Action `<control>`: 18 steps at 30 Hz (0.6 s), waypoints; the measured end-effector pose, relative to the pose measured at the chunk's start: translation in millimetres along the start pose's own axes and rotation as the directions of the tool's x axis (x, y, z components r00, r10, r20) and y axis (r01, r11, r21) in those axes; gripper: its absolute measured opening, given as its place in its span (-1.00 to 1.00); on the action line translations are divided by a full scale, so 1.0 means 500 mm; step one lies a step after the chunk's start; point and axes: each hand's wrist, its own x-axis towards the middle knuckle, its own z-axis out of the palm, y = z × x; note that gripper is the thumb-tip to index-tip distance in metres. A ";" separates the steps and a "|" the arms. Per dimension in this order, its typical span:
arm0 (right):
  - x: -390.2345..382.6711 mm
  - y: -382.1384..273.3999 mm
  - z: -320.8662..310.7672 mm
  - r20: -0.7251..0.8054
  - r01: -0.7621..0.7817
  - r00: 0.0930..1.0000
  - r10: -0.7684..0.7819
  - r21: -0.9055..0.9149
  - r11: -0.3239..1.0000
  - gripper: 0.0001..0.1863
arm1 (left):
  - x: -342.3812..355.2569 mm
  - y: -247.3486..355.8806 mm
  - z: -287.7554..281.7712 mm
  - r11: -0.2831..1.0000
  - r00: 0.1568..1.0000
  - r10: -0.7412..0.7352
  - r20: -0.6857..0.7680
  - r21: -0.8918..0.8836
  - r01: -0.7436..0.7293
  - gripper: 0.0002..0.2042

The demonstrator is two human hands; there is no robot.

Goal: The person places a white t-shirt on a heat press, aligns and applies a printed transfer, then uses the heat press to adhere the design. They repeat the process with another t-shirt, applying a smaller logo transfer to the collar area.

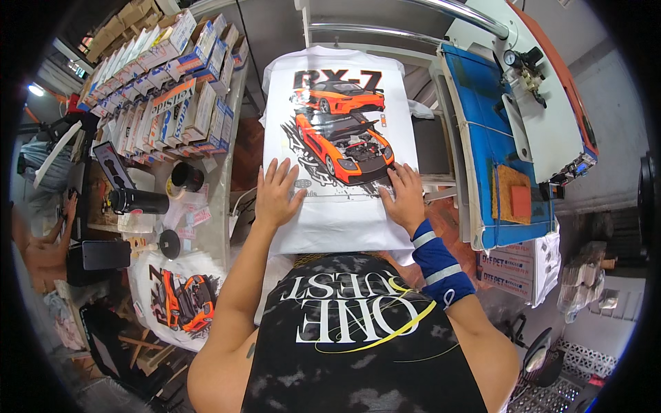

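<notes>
A white T-shirt point(323, 224) lies stretched flat in front of me, apparently over a board. On it is a print of two orange sports cars point(348, 151) with dark lettering above them. My left hand point(279, 191) rests on the shirt beside the print's lower left corner, its fingers stretched out. Across from it, my right hand point(403, 193) lies flat at the lower right of the print, fingertips by the front of the lower car. Both hands are open and hold nothing. A blue wristband with pale stripes point(441, 261) wraps my right forearm.
At left, a table point(224, 199) carries rows of narrow boxes point(172, 120), a black bottle point(141, 202) and a phone point(105, 255). Another printed white shirt point(155, 275) lies nearer me. A machine with a blue pad point(482, 138) and pressure gauge stands right. Another person's hand point(71, 206) shows far left.
</notes>
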 end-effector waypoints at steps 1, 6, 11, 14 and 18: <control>-0.004 -0.004 0.000 -0.008 0.000 1.000 0.000 -0.014 1.000 -0.45 | 0.000 0.001 0.000 1.000 1.000 -0.003 -0.002 0.003 0.003 -0.42; -0.008 -0.011 0.003 -0.019 -0.031 0.999 0.030 -0.041 0.999 -0.45 | 0.002 0.002 0.001 0.999 0.999 -0.031 0.007 -0.009 0.031 -0.42; -0.007 -0.008 0.007 -0.013 -0.037 0.999 0.037 -0.062 0.997 -0.44 | 0.002 0.001 0.003 0.999 1.000 -0.030 0.002 -0.017 0.030 -0.42; -0.008 -0.010 0.008 -0.027 -0.027 0.999 0.025 -0.072 0.997 -0.44 | 0.001 0.000 0.001 0.999 1.000 -0.025 -0.014 -0.027 0.025 -0.42; -0.006 -0.014 0.004 -0.020 -0.027 0.999 0.026 -0.074 0.997 -0.43 | 0.002 0.000 0.002 0.998 0.999 -0.029 -0.017 -0.049 0.028 -0.42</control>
